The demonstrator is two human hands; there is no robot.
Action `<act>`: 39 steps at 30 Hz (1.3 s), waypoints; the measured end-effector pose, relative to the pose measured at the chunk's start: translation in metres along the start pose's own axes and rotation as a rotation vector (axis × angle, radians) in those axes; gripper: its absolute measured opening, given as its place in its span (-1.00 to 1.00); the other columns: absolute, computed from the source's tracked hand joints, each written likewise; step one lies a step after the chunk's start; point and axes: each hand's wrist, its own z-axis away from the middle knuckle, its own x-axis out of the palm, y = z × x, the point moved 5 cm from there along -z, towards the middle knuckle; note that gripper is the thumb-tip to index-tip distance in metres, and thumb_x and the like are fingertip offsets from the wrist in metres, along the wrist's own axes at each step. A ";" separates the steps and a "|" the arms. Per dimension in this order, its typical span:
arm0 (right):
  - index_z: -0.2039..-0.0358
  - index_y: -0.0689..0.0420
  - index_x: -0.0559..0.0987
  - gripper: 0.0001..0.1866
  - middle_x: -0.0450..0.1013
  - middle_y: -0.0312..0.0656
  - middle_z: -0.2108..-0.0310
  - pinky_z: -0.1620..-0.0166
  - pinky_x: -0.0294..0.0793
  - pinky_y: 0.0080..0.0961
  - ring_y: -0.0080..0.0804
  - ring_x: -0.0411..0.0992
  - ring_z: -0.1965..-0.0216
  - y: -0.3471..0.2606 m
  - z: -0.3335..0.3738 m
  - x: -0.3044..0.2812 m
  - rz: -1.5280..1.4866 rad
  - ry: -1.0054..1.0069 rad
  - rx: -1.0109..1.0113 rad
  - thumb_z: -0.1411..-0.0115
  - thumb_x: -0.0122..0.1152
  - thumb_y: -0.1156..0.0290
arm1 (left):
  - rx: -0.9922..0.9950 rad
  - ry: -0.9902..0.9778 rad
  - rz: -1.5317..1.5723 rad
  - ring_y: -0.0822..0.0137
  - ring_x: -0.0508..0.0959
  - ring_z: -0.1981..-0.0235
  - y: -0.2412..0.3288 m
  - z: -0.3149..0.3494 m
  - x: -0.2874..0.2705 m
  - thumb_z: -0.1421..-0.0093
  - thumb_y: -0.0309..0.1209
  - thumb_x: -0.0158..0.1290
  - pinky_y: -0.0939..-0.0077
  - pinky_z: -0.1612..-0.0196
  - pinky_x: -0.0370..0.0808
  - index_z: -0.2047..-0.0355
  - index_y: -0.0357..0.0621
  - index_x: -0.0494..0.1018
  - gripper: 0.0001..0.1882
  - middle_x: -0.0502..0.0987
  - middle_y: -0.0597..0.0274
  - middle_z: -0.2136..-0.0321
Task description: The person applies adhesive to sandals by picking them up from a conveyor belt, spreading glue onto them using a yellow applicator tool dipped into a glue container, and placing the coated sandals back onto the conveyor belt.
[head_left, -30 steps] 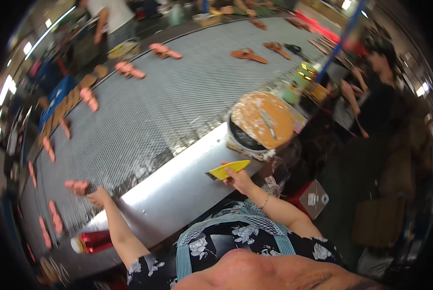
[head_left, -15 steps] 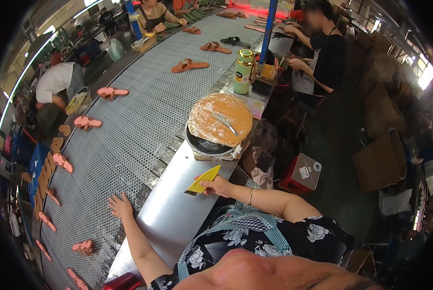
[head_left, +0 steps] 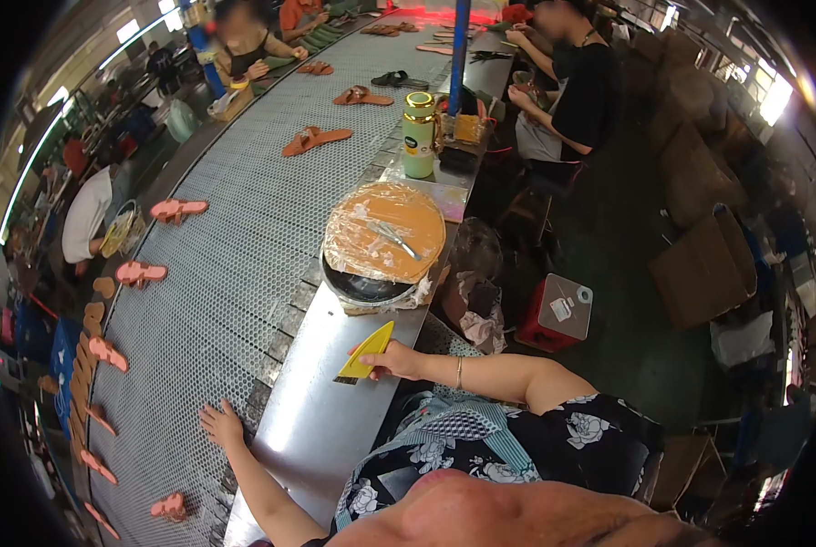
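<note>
My right hand grips a yellow brush with a pointed handle and short dark bristles facing down, held above the shiny metal ledge. My left hand lies with its fingers spread on the grey mesh conveyor belt, near its edge strip, and holds nothing. The closest sandal to it is a pink one on the belt. Beyond the brush stands a round black tub, its orange-brown lid wrapped in torn film. A thin metal-tipped brush rests on that lid.
Pink sandals line the belt's far left; brown sandals lie farther up. A green flask stands behind the tub, beside a blue post. A red box is at right. Co-workers sit along both sides at the back.
The view has shifted. Against the ledge, the sandals on the belt have come nearer to me. My left hand has slid nearer too; my right hand still holds the brush.
</note>
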 end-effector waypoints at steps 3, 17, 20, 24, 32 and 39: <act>-0.02 0.16 0.44 -0.64 0.46 -0.23 0.25 0.41 0.44 -0.71 -0.63 0.36 0.50 -0.001 0.000 -0.001 -0.003 -0.010 -0.010 -0.23 0.12 0.36 | 0.015 -0.014 0.018 0.04 -0.20 -0.35 0.004 0.004 -0.003 -0.26 0.21 -0.47 -0.10 -0.27 -0.12 -0.33 0.00 -0.15 -0.22 -0.22 0.12 -0.35; -0.01 0.16 0.45 -0.64 0.46 -0.24 0.25 0.41 0.44 -0.73 -0.65 0.36 0.47 -0.006 0.004 0.003 0.014 -0.041 -0.036 -0.23 0.13 0.33 | -0.029 -0.048 0.003 0.07 -0.22 -0.36 -0.020 -0.009 0.008 -0.25 0.23 -0.46 -0.10 -0.27 -0.12 -0.33 0.04 -0.16 -0.22 -0.24 0.16 -0.35; -0.02 0.15 0.44 -0.64 0.46 -0.26 0.25 0.39 0.45 -0.73 -0.64 0.36 0.45 -0.007 0.004 0.005 -0.009 -0.059 -0.054 -0.23 0.12 0.34 | -0.048 -0.075 0.002 0.08 -0.22 -0.36 -0.025 -0.012 0.005 -0.25 0.23 -0.45 -0.10 -0.29 -0.13 -0.33 0.05 -0.18 -0.21 -0.25 0.17 -0.35; -0.02 0.15 0.44 -0.66 0.46 -0.24 0.22 0.38 0.46 -0.68 -0.61 0.38 0.40 -0.028 0.020 0.010 -0.134 0.008 -0.073 -0.24 0.10 0.37 | -0.019 -0.199 -0.016 0.03 -0.20 -0.35 -0.013 -0.014 -0.010 -0.26 0.19 -0.39 -0.02 -0.29 -0.06 -0.33 -0.04 -0.16 -0.21 -0.25 0.09 -0.35; 0.00 0.18 0.42 -0.67 0.46 -0.18 0.18 0.37 0.47 -0.63 -0.53 0.43 0.33 -0.144 0.059 -0.035 -0.330 0.197 -0.434 -0.24 0.09 0.40 | 0.236 -0.094 -0.238 -0.11 0.52 0.15 0.015 -0.083 -0.043 -0.14 -0.10 0.02 0.14 0.13 0.46 -0.04 -0.48 0.28 -0.34 0.48 -0.31 0.17; -0.01 0.16 0.40 -0.67 0.45 -0.16 0.21 0.39 0.33 -0.52 -0.47 0.36 0.39 -0.185 0.084 -0.116 -0.389 0.373 -0.620 -0.23 0.05 0.43 | 0.695 -0.034 -0.007 -0.09 0.25 -0.18 0.292 -0.041 -0.097 -0.11 -0.12 0.05 0.16 -0.19 0.21 -0.13 -0.25 0.25 -0.35 0.23 -0.19 -0.16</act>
